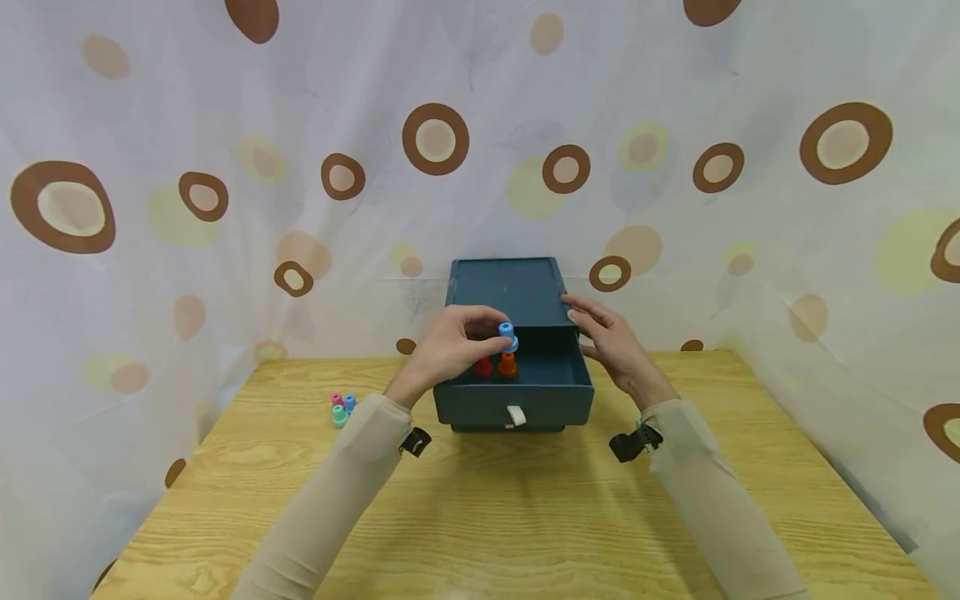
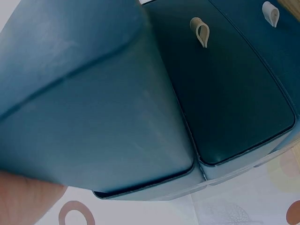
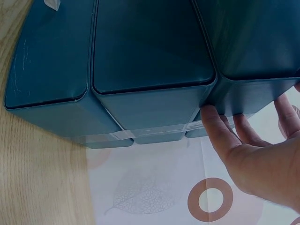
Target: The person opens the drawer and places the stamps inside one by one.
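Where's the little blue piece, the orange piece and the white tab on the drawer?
blue piece (image 1: pixel 507 334), head view, on its top ring, pinched by the left hand (image 1: pixel 450 346).
orange piece (image 1: pixel 508 365), head view, on its body inside the drawer (image 1: pixel 517 404).
white tab (image 1: pixel 516 416), head view, on its loop.

Wooden table (image 1: pixel 525 517): drawer box (image 1: pixel 517 400), pegs (image 1: pixel 342 407).

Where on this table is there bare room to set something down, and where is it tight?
The wooden table is bare in front of the drawer box, between the two sleeves, and to the box's right up to the curtain. Left of the box, a cluster of small caps takes a patch. The open drawer is crowded: left hand holds a blue cap above red and orange ones; right hand touches the box's side.
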`<state>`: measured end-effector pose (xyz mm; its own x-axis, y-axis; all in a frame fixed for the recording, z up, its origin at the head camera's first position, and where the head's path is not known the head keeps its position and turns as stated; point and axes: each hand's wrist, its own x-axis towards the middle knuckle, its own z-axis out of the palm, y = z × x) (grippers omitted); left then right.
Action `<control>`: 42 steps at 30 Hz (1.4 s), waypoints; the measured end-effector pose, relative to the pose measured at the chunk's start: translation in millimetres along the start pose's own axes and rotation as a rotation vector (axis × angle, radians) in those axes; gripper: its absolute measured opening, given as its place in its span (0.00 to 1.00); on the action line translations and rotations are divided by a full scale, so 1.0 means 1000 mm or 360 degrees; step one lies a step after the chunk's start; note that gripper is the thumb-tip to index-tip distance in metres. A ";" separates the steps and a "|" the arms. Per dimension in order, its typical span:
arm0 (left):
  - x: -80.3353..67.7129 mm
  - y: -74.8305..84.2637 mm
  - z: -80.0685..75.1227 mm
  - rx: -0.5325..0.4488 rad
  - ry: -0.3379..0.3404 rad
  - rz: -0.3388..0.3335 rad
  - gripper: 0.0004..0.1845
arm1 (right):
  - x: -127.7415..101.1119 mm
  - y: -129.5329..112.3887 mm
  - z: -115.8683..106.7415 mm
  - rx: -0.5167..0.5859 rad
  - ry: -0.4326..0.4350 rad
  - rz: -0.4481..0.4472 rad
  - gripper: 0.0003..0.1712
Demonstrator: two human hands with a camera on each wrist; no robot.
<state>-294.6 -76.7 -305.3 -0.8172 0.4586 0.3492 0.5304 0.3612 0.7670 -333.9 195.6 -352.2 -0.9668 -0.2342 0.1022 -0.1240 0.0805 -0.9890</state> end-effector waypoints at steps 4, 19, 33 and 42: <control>0.008 0.004 0.001 0.0066 -0.0050 -0.0029 0.15 | 0.001 -0.001 -0.001 0.0001 0.0004 0.0007 0.31; 0.025 0.009 0.005 0.0197 -0.0266 0.0018 0.16 | 0.002 -0.003 0.000 -0.0006 -0.0021 0.0011 0.31; 0.034 0.009 0.018 0.0360 -0.0393 -0.0012 0.16 | 0.000 -0.004 0.000 0.0005 -0.0031 0.0025 0.31; 0.036 0.008 0.022 0.0421 -0.0432 -0.0053 0.16 | -0.001 -0.004 0.000 0.0018 -0.0034 0.0020 0.31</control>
<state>-314.6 -39.1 -298.6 -0.7642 0.6288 0.1436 0.5734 0.5605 0.5976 -332.7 195.5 -348.1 -0.9633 -0.2539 0.0875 -0.1092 0.0728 -0.9914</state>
